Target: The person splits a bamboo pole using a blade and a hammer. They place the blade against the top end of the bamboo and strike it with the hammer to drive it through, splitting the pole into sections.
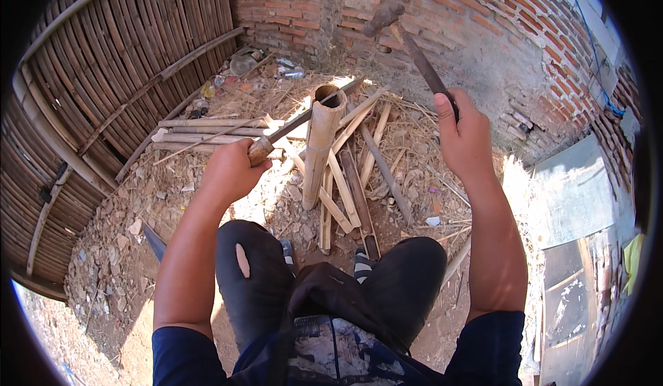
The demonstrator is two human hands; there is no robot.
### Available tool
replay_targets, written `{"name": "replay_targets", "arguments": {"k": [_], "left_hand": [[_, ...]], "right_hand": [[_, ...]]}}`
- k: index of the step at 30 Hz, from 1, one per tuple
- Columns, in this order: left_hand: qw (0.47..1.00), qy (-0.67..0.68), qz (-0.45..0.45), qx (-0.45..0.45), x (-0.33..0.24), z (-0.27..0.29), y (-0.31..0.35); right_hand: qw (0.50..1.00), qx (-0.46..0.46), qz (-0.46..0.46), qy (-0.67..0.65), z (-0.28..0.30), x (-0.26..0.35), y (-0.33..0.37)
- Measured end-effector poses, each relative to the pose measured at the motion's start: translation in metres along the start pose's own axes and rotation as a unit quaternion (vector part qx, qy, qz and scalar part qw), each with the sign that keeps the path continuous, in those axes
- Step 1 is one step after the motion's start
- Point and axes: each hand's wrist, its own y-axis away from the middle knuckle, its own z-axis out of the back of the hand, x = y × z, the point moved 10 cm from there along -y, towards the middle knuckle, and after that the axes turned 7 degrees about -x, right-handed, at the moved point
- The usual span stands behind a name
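My left hand is closed round the wooden handle of a machete. The blade lies across the open top of an upright bamboo tube, its tip sticking out past the far right side. My right hand grips a hammer by its dark handle. The hammer is raised to the right, with its head up and apart from the blade. Split bamboo strips lean and lie on the ground just right of the tube.
Several bamboo lengths lie left of the tube. A slatted bamboo fence rises at the left, and a brick wall stands behind. Rubble and straw cover the ground. A pale flat sheet is at the right.
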Motion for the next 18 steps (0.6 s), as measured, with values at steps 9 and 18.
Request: {"name": "replay_targets", "arguments": {"k": [9, 18], "left_hand": [[0.999, 0.025, 0.021, -0.006, -0.001, 0.007, 0.004], [1.0, 0.024, 0.001, -0.008, 0.001, 0.003, 0.005]], "right_hand": [[0.982, 0.152, 0.013, 0.109, -0.039, 0.001, 0.01], [1.0, -0.013, 0.001, 0.005, -0.01, 0.002, 0.013]]}}
